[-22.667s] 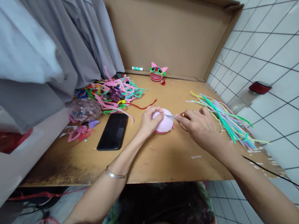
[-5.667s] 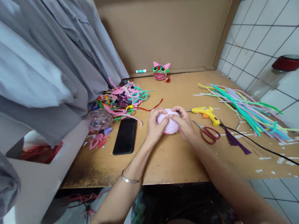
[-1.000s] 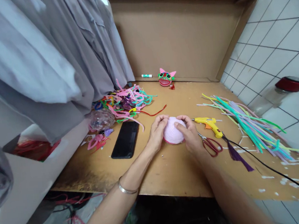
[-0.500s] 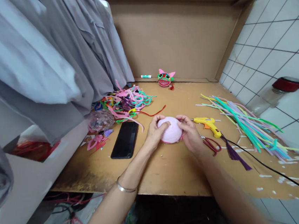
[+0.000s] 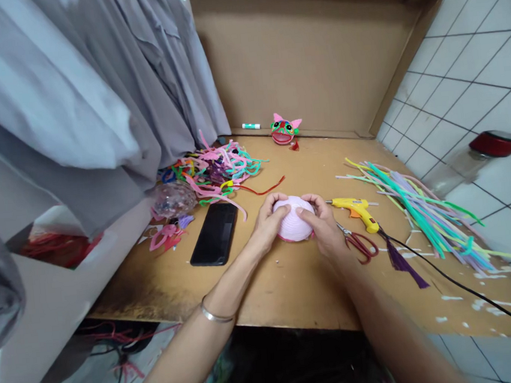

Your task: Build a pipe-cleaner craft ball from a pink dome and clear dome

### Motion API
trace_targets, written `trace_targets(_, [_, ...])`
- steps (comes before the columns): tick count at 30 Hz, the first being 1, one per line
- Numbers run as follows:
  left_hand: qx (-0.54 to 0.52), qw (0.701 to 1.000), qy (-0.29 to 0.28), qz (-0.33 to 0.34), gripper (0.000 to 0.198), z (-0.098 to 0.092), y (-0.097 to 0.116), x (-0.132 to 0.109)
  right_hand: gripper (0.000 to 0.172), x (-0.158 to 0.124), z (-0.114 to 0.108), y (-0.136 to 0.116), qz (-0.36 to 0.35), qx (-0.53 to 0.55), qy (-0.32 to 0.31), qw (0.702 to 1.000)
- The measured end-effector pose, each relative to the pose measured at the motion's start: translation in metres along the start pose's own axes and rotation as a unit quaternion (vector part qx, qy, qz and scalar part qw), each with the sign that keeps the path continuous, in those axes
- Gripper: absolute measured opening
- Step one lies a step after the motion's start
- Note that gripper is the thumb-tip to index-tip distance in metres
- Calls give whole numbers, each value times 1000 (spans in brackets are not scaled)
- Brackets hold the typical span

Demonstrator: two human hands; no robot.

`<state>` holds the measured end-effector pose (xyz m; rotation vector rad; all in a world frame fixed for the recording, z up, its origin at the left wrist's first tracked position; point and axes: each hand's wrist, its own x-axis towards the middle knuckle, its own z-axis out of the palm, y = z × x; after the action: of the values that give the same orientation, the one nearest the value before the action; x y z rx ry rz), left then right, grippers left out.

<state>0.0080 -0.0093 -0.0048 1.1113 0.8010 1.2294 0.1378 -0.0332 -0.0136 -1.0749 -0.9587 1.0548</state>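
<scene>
A pale lilac dome (image 5: 294,227), ringed like coiled pipe cleaners and with a pinkish-red lower edge, is held between both hands just over the table. My left hand (image 5: 270,221) grips its left side, thumb on top. From the right, my right hand (image 5: 326,224) grips it too, its thumb pressed on the upper surface. Both sets of fingertips curl partly out of sight behind the dome. Close to the right hand lie a yellow glue gun (image 5: 355,209) and red-handled scissors (image 5: 361,246). A black phone (image 5: 213,234) lies left of my left hand.
Tangled pipe cleaners (image 5: 221,164) are heaped at the back left beside a clear plastic bag (image 5: 172,198). Straight pipe cleaners (image 5: 419,206) lie right, near a purple tassel (image 5: 402,261) and black cord. A toy animal head (image 5: 283,131) and marker (image 5: 251,126) are by the cardboard wall (image 5: 315,59).
My right thumb has moved from the dome's right edge onto its upper surface. The view has shifted slightly; both hands still hold the dome.
</scene>
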Motion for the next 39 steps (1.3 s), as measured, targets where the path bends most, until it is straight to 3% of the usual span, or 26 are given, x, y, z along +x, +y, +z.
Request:
trace_targets(6, [10, 1000, 2, -4, 26, 0, -1, 2, 42, 2, 0, 3, -14, -29, 7, 999])
trace_targets(10, [8, 1000, 20, -2, 27, -5, -5, 9, 40, 5, -2, 2, -5, 16, -20, 1000])
trace_targets(14, [-8, 999, 42, -8, 25, -9, -8, 14, 41, 6, -2, -1, -12, 64, -6, 998])
trace_targets(20, [-38, 997, 58, -27, 24, -8, -8, 15, 41, 4, 3, -2, 7, 49, -25, 998])
trace_targets(33, [30, 999, 21, 19, 21, 1, -9, 1, 37, 1, 2, -3, -5, -4, 19, 1000])
trace_targets(39, [34, 999, 20, 15, 22, 2, -6, 1, 34, -1, 3, -7, 22, 39, -4, 999])
